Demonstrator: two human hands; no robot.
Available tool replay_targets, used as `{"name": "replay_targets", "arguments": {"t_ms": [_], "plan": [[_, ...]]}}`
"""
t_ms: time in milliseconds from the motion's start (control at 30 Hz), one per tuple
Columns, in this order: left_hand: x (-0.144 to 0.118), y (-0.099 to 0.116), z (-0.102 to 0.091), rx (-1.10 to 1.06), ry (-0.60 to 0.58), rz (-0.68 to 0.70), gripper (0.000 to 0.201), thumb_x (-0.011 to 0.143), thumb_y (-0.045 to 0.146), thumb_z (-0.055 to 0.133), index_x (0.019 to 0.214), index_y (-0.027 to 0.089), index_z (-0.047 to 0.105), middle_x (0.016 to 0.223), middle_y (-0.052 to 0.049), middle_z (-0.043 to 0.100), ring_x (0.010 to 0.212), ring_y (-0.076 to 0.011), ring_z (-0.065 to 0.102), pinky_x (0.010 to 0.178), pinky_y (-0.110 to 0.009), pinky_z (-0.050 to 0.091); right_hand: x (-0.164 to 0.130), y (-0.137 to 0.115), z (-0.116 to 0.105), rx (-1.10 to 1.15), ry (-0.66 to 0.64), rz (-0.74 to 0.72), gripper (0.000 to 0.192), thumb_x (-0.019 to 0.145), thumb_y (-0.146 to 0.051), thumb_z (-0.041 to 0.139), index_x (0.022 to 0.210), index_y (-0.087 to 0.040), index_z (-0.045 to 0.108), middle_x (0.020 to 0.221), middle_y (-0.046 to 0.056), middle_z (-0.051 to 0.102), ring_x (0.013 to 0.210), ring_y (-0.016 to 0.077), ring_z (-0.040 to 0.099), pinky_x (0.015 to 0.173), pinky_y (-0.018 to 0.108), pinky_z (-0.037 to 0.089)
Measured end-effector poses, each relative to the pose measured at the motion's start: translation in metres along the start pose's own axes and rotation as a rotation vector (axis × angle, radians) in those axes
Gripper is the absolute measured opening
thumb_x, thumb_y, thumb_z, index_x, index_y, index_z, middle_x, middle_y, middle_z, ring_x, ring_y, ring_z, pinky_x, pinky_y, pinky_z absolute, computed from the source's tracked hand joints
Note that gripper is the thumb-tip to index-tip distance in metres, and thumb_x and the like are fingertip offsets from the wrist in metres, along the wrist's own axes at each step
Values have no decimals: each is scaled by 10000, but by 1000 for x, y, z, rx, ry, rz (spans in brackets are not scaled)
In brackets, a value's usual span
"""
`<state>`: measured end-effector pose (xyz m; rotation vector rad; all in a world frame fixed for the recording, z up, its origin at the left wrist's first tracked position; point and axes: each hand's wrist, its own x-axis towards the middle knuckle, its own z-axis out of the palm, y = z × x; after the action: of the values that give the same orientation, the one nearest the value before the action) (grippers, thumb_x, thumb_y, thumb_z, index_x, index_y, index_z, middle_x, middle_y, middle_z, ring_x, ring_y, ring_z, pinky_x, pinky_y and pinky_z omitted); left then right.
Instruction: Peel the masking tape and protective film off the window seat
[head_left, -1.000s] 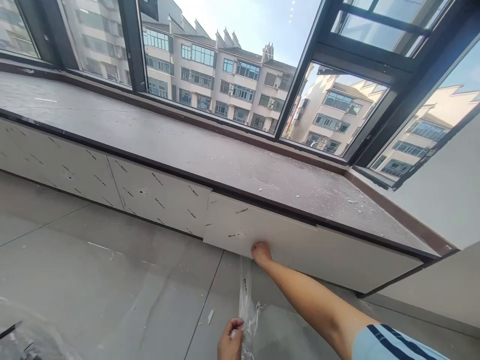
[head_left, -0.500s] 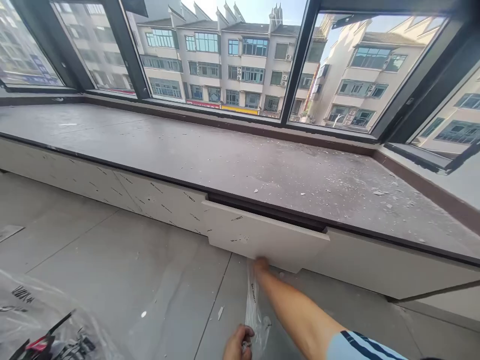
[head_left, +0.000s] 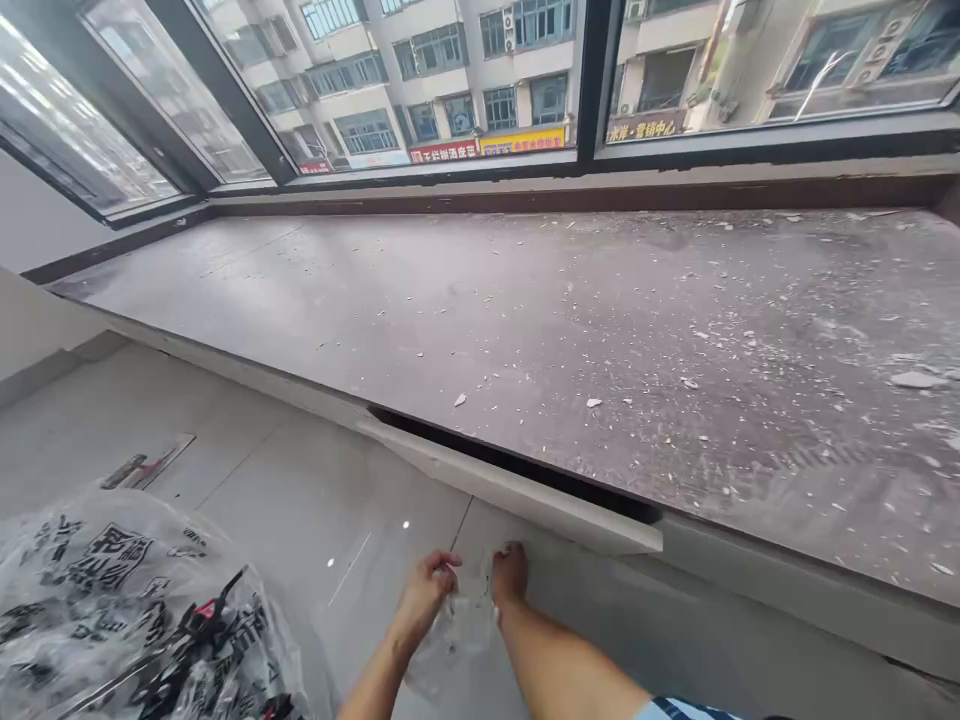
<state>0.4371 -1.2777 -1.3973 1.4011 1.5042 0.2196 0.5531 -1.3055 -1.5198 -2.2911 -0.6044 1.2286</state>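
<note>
Low in the head view, my left hand (head_left: 429,597) has its fingertips pinched together at the edge of a crumpled piece of clear plastic film (head_left: 461,630). My right hand (head_left: 511,574) is closed on the other side of the same film, just below the drawer front (head_left: 517,486). What lies inside its fingers is partly hidden. The pale drawer front stands out a little from the low cabinet, with a dark gap behind its top edge. The film hangs between both hands, over the grey tiled floor.
A dark ledge (head_left: 360,290) runs under the windows, strewn with pale chips and dust. At the lower left a large clear plastic bag (head_left: 97,570) holds dark and red items. Beyond it a flat-bladed tool (head_left: 161,463) lies on the floor (head_left: 315,490).
The view has tipped down and shifted. My left hand has risen towards the drawer, and my right hand now shows below its front. The film, stretched long before, is bunched between them.
</note>
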Motion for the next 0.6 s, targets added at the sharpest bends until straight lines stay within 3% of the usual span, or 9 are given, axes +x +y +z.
{"name": "replay_targets", "arguments": {"t_ms": [133, 233, 333, 433, 500, 533, 600], "plan": [[24, 5, -2, 67, 131, -73, 379, 626, 207, 384, 955, 162, 566, 651, -1, 583, 625, -151, 538, 623, -260, 396, -21, -16, 30, 167, -205, -91, 158, 673, -101, 409, 666, -208, 524, 761, 36, 623, 796, 182, 584, 732, 262, 418], [42, -11, 0, 16, 97, -120, 451, 644, 213, 388, 1062, 140, 540, 847, -52, 637, 771, -158, 580, 705, -255, 415, -26, -32, 47, 496, -308, 72, 149, 630, -88, 409, 576, -203, 486, 636, 19, 592, 693, 174, 585, 647, 257, 429], [54, -26, 3, 1, 22, -80, 339, 630, 197, 391, 875, 131, 615, 805, -60, 649, 759, -161, 590, 684, -245, 422, -26, -41, 51, 761, -408, 239, 158, 648, -119, 397, 520, -196, 447, 521, 9, 515, 553, 157, 555, 550, 257, 412], [58, -31, -3, 42, 16, -20, 179, 627, 203, 398, 619, 163, 573, 588, -23, 585, 635, -165, 556, 603, -253, 396, -29, -44, 35, 882, -634, 302, 133, 641, -135, 428, 524, -169, 481, 520, 5, 491, 488, 122, 510, 519, 243, 399], [58, -30, -14, 82, 48, 35, 151, 653, 229, 388, 577, 184, 510, 509, 6, 507, 589, -159, 518, 577, -254, 373, -36, -49, 16, 901, -756, 238, 83, 646, -176, 481, 586, -148, 530, 577, 11, 517, 507, 111, 505, 521, 240, 399], [56, -29, -21, 104, 75, 73, 142, 664, 239, 379, 588, 192, 489, 508, 14, 489, 591, -157, 510, 582, -254, 372, -41, -54, 5, 897, -737, 158, 63, 639, -199, 523, 620, -146, 549, 606, 11, 530, 534, 109, 508, 520, 234, 394], [50, -29, -39, 136, 147, 145, 129, 674, 260, 365, 651, 200, 477, 565, 18, 507, 624, -158, 518, 623, -261, 391, -56, -71, -19, 899, -534, -58, 104, 601, -226, 613, 660, -153, 571, 632, -1, 543, 579, 103, 503, 518, 211, 376]]}}
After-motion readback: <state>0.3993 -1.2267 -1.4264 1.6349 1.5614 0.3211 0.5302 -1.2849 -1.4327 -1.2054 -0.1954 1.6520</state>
